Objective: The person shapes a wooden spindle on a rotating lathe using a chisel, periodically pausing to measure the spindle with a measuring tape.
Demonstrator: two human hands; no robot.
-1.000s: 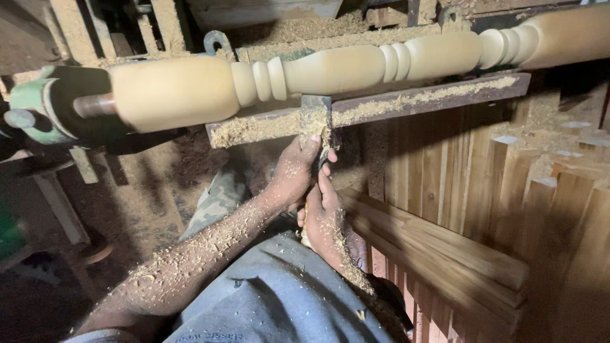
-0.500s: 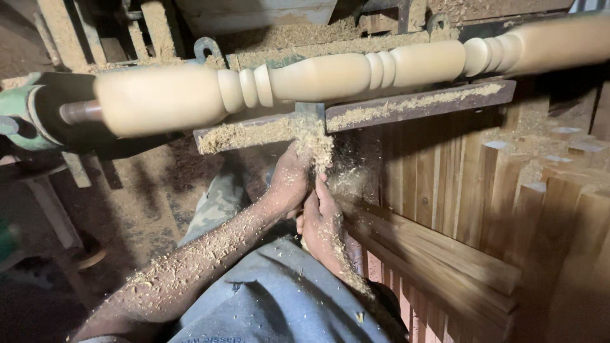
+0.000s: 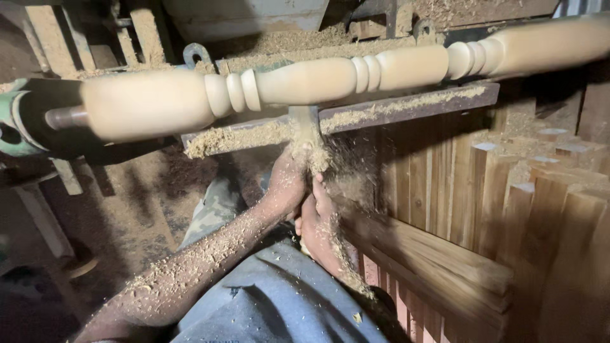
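A pale turned wooden spindle (image 3: 318,79) with beads and coves lies across a lathe, blurred as if spinning. Under it runs a flat metal tool rest (image 3: 406,105) heaped with sawdust, on a short post (image 3: 307,130). My left hand (image 3: 286,187), its forearm coated in sawdust, is closed around the bottom of that post. My right hand (image 3: 321,228) presses against the left one just below it, fingers curled. What the right hand grips is hidden. Sawdust spills over both hands.
The green lathe headstock (image 3: 25,124) holds the spindle's left end. Several upright wooden blanks (image 3: 527,209) stand at the right, with planks (image 3: 432,267) leaning below them. Sawdust covers the floor (image 3: 146,209) and the lathe bed (image 3: 279,41) behind.
Both hands stay at the tool rest post, the left closing higher on it. My view has tilted slightly, so the spindle sits lower at the left. More sawdust spills over the hands.
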